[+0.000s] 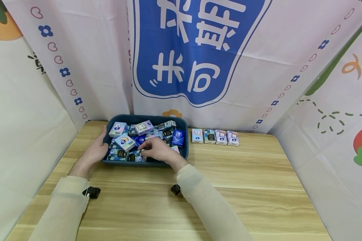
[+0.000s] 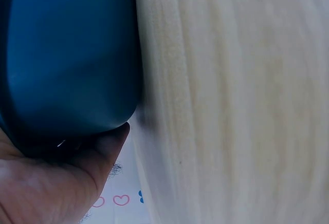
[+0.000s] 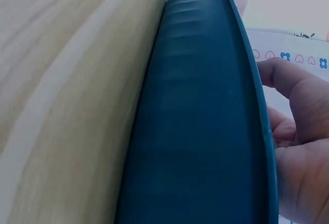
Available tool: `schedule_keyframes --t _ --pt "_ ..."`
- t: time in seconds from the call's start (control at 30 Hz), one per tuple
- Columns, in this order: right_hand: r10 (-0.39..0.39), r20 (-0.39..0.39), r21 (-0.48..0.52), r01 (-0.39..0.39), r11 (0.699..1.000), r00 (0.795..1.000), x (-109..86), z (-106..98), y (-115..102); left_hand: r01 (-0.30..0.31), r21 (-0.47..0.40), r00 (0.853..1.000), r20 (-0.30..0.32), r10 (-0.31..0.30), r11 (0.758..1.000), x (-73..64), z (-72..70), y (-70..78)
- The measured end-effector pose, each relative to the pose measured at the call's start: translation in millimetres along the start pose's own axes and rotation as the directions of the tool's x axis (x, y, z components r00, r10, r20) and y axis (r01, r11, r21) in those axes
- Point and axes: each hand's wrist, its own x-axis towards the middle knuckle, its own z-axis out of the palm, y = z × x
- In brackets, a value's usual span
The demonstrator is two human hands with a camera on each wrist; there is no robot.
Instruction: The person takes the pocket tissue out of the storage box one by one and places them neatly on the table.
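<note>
A dark blue-green plastic bin [image 1: 160, 164] stands at the back left of the table, filled with small pocket tissue packs [image 1: 125, 142] in blue, white, purple and dark floral wrappers. My left hand [image 1: 95, 149] rests along the bin's left end, its fingers laid against the outer wall. In the left wrist view, a digit of that hand [image 2: 67, 183] reaches down the wall beneath the rim. My right hand [image 1: 160, 149] reaches over the front rim, fingers bent and low among the packs. Whether it pinches one I cannot tell; in the right wrist view the rim hides its fingertips.
Several tissue packs [image 1: 211, 136] stand in a row right of the bin, along the table's back edge. A printed cloth [image 1: 108, 67] hangs behind the table [image 1: 229, 187], with more cloth at both sides. Each wrist carries a small black camera.
</note>
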Motion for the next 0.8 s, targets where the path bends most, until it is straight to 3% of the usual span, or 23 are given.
schedule_keyframes --t 0.27,0.53,0.8 --pt "0.006 -0.019 0.006 -0.006 1.0 1.0 2.2 5.8 -0.1 0.006 0.021 1.0 -0.005 -0.006 1.0 0.8 0.6 -1.4" --pt "0.01 0.022 -0.022 -0.009 1.0 1.0 0.5 1.3 0.1 0.004 0.014 1.0 -0.008 -0.004 1.0 0.0 0.8 -1.9" --pt "-0.027 -0.055 -0.036 0.025 0.999 0.998 -9.1 -8.1 -4.0 0.012 0.03 1.0 -0.008 -0.012 0.999 -0.2 0.6 -1.9"
